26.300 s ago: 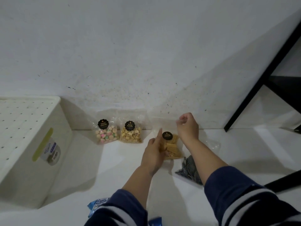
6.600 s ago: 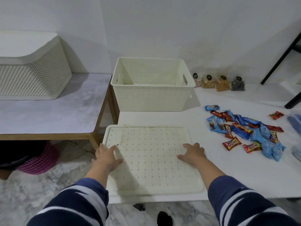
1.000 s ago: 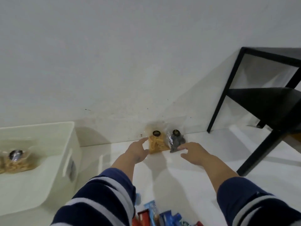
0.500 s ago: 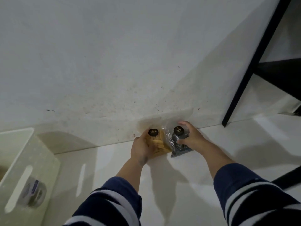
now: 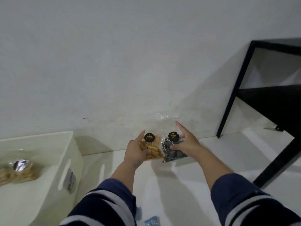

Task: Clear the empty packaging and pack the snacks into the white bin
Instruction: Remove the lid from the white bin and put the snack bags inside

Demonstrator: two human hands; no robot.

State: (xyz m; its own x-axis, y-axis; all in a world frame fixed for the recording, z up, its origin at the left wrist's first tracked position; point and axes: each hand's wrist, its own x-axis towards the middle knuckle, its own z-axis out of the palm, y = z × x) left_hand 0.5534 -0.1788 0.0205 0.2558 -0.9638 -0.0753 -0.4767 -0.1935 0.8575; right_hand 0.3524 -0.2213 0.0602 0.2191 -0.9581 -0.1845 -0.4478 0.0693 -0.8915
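Observation:
Two clear snack bags with round black labels stand against the wall at the back of the white table. My left hand (image 5: pixel 136 152) grips the bag of yellow stick snacks (image 5: pixel 154 148), thumb across its front. My right hand (image 5: pixel 187 141) grips the bag of dark striped snacks (image 5: pixel 170 149), thumb on its front and index finger pointing up along the wall. The white bin (image 5: pixel 73 154) stands at the left with a bag of pale snacks (image 5: pixel 17 172) lying inside it.
A black metal shelf frame (image 5: pixel 234 93) stands at the right on the table's far side. A blue candy wrapper (image 5: pixel 151 223) peeks in at the bottom edge between my sleeves. The white wall rises directly behind the bags.
Both hands keep their hold on the two bags; the view has pulled back and swung left, bringing the bin's inside and the shelf back into sight.

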